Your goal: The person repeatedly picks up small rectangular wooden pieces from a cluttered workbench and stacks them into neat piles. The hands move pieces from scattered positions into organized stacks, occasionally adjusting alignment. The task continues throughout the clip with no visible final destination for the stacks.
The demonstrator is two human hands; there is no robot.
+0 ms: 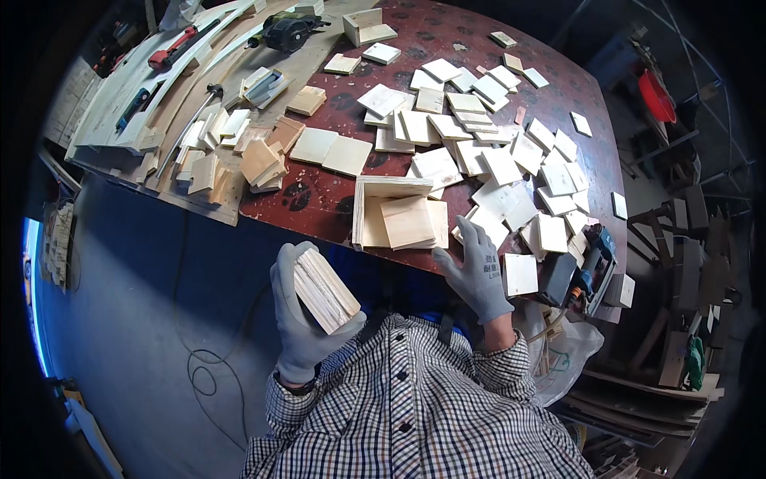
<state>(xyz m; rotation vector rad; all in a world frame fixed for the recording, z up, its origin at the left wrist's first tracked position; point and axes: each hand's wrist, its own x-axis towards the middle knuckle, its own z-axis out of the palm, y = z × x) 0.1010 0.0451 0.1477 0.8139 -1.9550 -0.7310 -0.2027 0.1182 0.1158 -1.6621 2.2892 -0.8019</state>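
My left hand (300,339), in a grey work glove, is closed around a small stack of wooden pieces (325,291) in front of the table edge. My right hand (479,275), gloved the same way, has its fingers apart and holds nothing. It hovers by the table's front edge, close to the wooden corner frame (369,215). Leaning inside that frame are some thin wooden squares (408,222). Many similar pale wooden squares (500,198) lie scattered in a heap beyond my right hand. A single square (521,275) rests to its right.
The red tabletop (327,203) ends just ahead of me. A nail gun (590,267) lies at its right corner. Farther left are a hammer (214,90), a circular saw (287,32), a red tool (172,48) and wood offcuts (263,164). A cable (206,369) coils on the floor.
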